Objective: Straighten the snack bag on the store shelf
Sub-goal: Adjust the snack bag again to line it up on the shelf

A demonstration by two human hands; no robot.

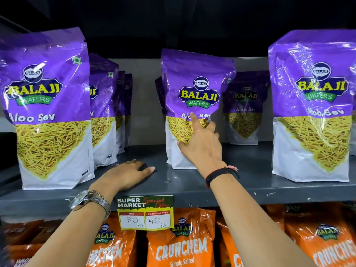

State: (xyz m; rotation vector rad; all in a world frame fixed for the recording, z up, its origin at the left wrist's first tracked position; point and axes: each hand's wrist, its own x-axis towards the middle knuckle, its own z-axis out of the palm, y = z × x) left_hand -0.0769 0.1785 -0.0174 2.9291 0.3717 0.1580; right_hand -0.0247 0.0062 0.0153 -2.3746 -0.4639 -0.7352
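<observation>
My left hand (126, 175) lies flat and open on the grey shelf (250, 182), holding nothing. Further in, my right hand (202, 145) spreads open against the front of the centre Aloo Sev bag (194, 89), fingers pressing, not closed around it. Bag stands mid-shelf, top leaning right.

- A yellow price tag (145, 212) hung on the shelf edge.
- Orange Crunchem bags (181, 239) stood on the lower shelf.
- Other purple Aloo Sev bags (48, 112) stood alongside.
</observation>
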